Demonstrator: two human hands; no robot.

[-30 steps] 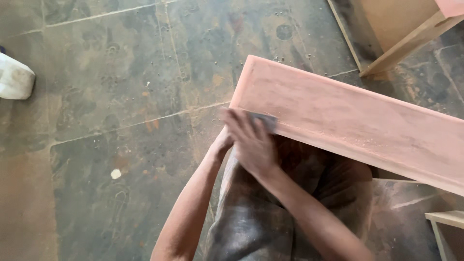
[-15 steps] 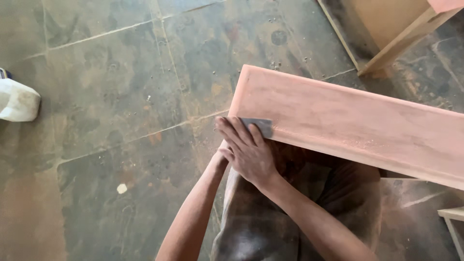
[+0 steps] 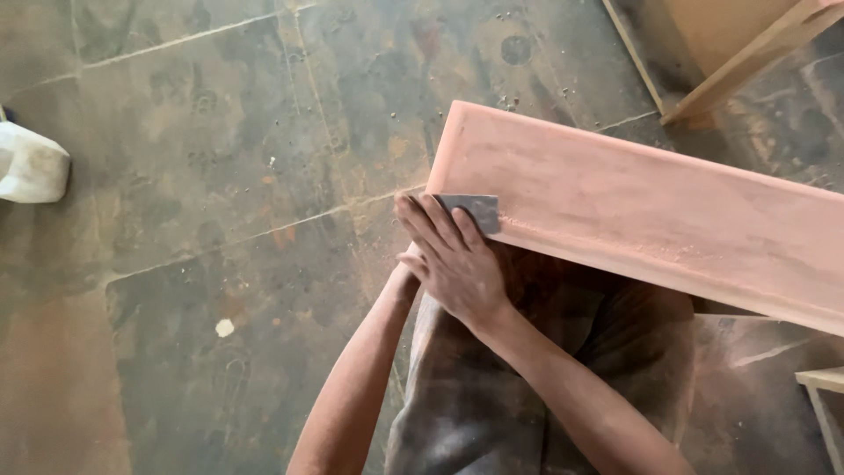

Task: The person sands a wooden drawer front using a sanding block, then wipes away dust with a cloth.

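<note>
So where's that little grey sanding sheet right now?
The grey sanding sheet lies pressed under the right hand, at the near left corner of the pinkish wooden board, middle of the head view.

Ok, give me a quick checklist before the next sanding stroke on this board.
1. Sandpaper lies flat on the board: ok.
2. Right hand presses the sandpaper at the board's near left corner: ok.
3. Left hand grip: cannot tell, hidden under the right hand.
4. Board support: cannot tell, its underside is hidden.
5. Dust along the near edge: not ok, it has collected.
6. White container stands away from the board: ok.
</note>
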